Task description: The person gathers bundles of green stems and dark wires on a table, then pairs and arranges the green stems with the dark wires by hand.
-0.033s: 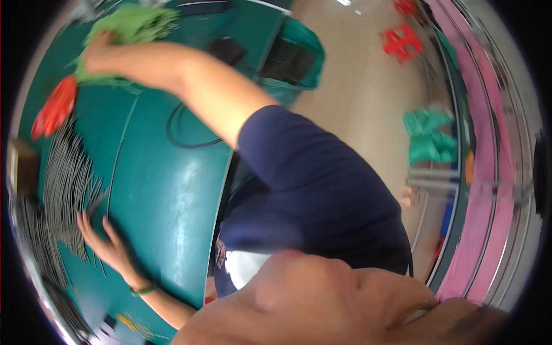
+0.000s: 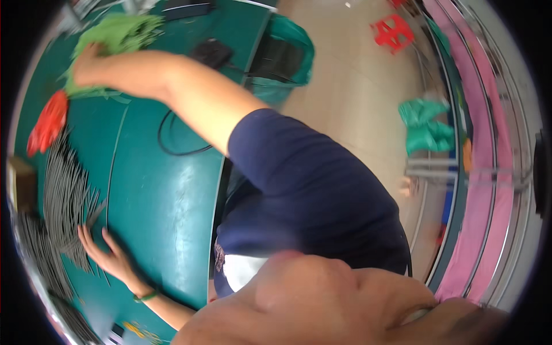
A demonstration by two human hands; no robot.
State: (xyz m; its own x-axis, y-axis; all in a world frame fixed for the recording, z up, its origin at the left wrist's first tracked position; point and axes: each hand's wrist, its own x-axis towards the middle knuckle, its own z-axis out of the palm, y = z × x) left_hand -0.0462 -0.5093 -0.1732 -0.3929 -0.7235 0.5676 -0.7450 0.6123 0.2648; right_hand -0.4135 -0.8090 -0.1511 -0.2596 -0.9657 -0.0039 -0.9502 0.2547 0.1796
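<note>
My left hand (image 2: pixel 110 259), with a green bangle at its wrist, lies over the table with thumb and fingers apart. Its fingertips meet the ends of a spread of thin grey cables (image 2: pixel 62 190); nothing shows in its grip. Stretched far across the table, my right hand (image 2: pixel 87 62) is at a light green pile (image 2: pixel 123 31) of thin material with a fringed edge. The pile and blur hide most of its fingers, so their grip is unclear. A red plastic bag or wrapping (image 2: pixel 48 123) lies between the green pile and the cables.
The green tabletop (image 2: pixel 167 230) carries a black cable loop (image 2: pixel 183 152), a dark box-like item (image 2: pixel 211 53) and yellow rings (image 2: pixel 140 332). A cardboard box (image 2: pixel 22 184) stands at the left edge. Beyond the table are a lined bin (image 2: pixel 307 54) and a red stool (image 2: pixel 394 33).
The view has shifted slightly, so the table things sit a little lower and further left. My right hand stays at the green pile, my left hand by the cables.
</note>
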